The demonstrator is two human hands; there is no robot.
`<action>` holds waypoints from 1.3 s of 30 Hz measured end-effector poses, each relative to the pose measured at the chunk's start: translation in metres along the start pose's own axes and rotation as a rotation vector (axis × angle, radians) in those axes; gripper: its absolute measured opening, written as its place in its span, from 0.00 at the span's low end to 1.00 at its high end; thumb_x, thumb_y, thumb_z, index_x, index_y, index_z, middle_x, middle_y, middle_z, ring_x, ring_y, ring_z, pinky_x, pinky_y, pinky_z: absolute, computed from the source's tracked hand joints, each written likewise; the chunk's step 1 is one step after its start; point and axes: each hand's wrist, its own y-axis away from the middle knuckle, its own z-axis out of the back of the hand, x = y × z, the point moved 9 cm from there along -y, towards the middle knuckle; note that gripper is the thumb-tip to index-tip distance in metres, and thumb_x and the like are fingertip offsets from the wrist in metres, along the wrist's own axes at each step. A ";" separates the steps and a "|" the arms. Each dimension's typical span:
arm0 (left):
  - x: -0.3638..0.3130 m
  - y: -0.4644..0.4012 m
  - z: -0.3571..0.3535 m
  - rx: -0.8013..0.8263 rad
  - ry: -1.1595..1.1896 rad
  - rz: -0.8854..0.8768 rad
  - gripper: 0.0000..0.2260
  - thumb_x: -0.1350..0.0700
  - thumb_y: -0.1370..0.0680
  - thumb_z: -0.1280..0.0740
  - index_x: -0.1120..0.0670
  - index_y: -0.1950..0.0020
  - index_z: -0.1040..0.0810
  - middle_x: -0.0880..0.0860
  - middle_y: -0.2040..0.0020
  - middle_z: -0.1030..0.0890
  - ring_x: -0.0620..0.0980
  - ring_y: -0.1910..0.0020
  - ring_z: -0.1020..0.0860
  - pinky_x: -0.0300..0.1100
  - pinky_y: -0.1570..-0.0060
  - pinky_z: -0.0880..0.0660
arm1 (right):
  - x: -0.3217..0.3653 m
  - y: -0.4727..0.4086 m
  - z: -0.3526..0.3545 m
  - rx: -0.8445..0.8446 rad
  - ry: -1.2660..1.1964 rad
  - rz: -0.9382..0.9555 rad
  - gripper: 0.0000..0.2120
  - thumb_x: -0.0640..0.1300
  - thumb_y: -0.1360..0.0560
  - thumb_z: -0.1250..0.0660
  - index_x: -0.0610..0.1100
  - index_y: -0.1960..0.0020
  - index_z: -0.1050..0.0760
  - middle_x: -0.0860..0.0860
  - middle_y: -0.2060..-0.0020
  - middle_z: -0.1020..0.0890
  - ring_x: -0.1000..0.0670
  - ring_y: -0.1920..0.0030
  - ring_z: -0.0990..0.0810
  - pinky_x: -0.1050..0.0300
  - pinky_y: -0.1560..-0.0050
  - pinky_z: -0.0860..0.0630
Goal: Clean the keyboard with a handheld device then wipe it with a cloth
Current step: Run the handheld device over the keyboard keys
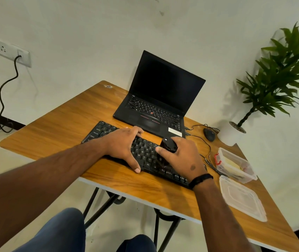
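Head view: right hand grips the handheld device on the keyboard, left hand lies flat steadying it; looks mid-clean, cloth wipe still to go.

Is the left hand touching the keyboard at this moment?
Touching. The head view shows the left hand spread flat on the keyboard, its palm and fingers covering the keys and the thumb on the near edge, no gap visible.

Black wristband, blue trousers
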 end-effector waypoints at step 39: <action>-0.001 0.000 -0.001 0.010 -0.007 -0.004 0.60 0.34 0.45 0.17 0.50 0.21 0.44 0.48 0.24 0.33 0.51 0.27 0.34 0.48 0.28 0.36 | -0.034 0.017 0.001 -0.255 -0.239 -0.188 0.12 0.54 0.24 0.31 0.45 0.58 0.22 0.49 0.63 0.18 0.50 0.65 0.18 0.65 0.71 0.24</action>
